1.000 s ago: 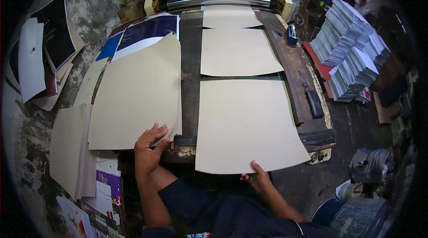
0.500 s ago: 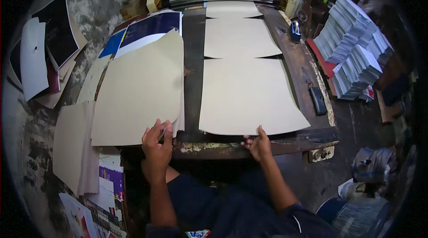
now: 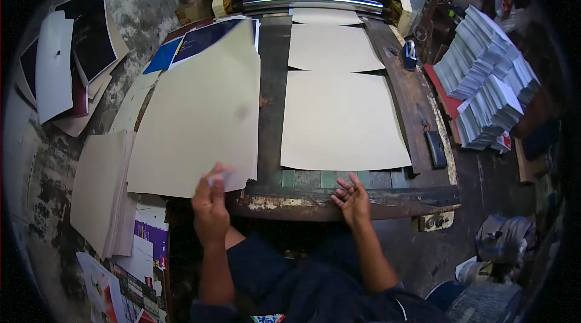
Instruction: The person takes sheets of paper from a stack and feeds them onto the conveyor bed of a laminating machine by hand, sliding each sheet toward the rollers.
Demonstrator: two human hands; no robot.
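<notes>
My left hand [image 3: 211, 208] is closed at the near edge of a stack of large beige cardboard sheets [image 3: 193, 111]. A small pale thing shows between its thumb and fingers, too blurred to name. The top sheet's far corner is smeared by motion. My right hand [image 3: 354, 202] holds nothing, palm up and fingers apart, over the table's front edge. Just beyond it lies a single beige sheet [image 3: 345, 120], apart from the hand. Another beige sheet [image 3: 336, 48] lies farther up in line with it, and a third sheet [image 3: 327, 16] reaches the shiny metal roller [image 3: 311, 4].
More beige sheets [image 3: 100, 193] lean at the left. Dark printed sheets [image 3: 94, 35] lie on the floor beyond. A tape dispenser [image 3: 410, 55] and a dark case [image 3: 434, 149] rest along the table's right side. Tall piles of white paper [image 3: 481, 63] stand farther right.
The row of sheets has moved toward the roller, uncovering a greenish strip of table. My right hand is now apart from the near sheet. The whole view has shifted slightly.
</notes>
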